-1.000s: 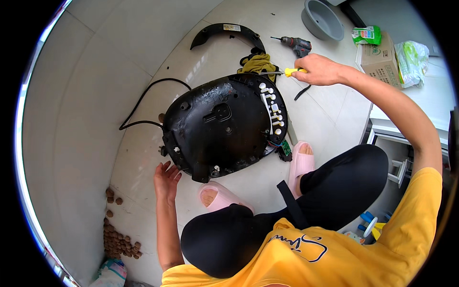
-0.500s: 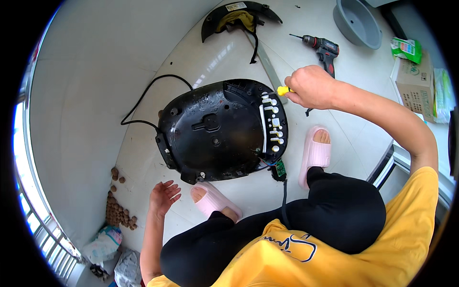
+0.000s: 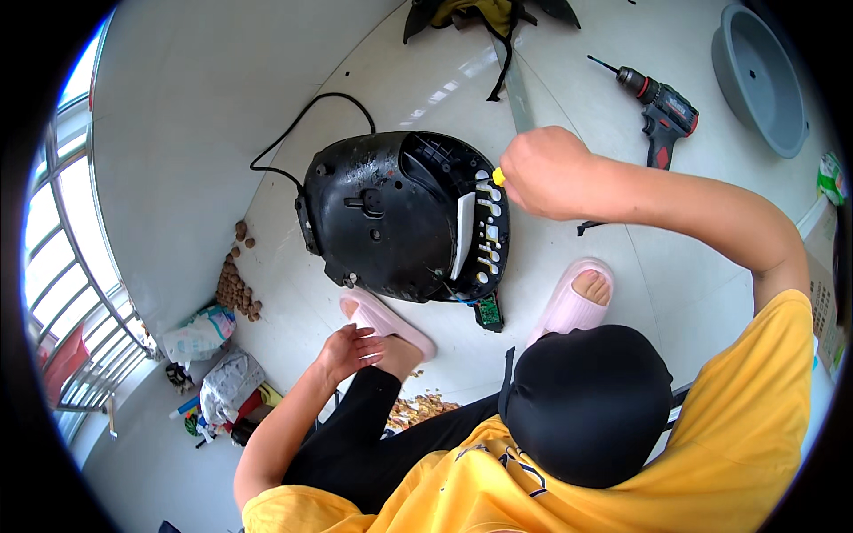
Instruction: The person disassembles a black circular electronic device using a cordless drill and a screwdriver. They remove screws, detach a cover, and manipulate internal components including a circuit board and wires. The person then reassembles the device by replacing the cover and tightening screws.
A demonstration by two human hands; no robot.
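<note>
The black cooker shell [image 3: 404, 218] lies upside down in the middle of the white tile floor [image 3: 222, 107]. The right hand [image 3: 544, 171] grips a yellow screwdriver [image 3: 498, 177] at its edge. The left hand [image 3: 348, 353] rests open on a pink slipper [image 3: 391, 322]. A drill [image 3: 662, 107] lies near the grey tub [image 3: 766, 75].

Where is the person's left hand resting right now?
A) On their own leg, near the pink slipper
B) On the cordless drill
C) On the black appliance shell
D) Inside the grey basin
A: the left hand lies on the person's leg beside the pink slipper, apart from the black appliance shell; the cordless drill and the grey basin lie untouched farther off.
</note>
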